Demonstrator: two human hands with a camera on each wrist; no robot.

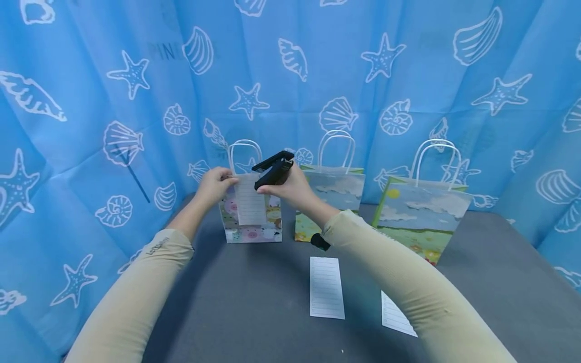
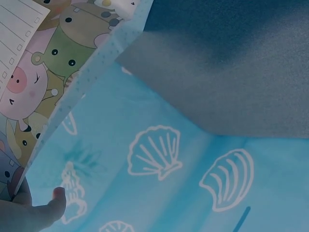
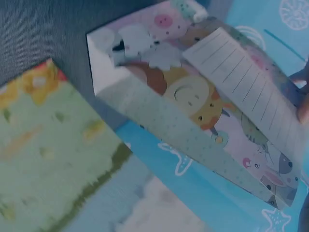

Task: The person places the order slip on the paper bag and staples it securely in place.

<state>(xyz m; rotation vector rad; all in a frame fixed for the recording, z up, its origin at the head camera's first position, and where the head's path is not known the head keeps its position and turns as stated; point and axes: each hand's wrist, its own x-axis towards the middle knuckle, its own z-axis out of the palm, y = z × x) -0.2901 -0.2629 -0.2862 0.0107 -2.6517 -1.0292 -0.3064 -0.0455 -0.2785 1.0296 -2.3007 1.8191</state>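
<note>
Nearest, two pale sleeves reach in over a grey table. Between them lies a loose lined sheet; to its right, a second sheet is partly hidden under the right forearm. A small black object shows just beside the right cuff.

Farther off, at the right, stands a landscape-print bag with white handles. At the far left of the table an animal-print bag stands upright, a lined slip lying flat against its front, near the top. The left hand pinches the slip's upper left corner at the bag's rim, its grip narrow. The right hand holds a black stapler, its two arms parted, at the slip's upper right; whether it touches the paper I cannot tell. Behind the right forearm stands another landscape bag. Farthest, a blue curtain carries white shells and starfish.
</note>
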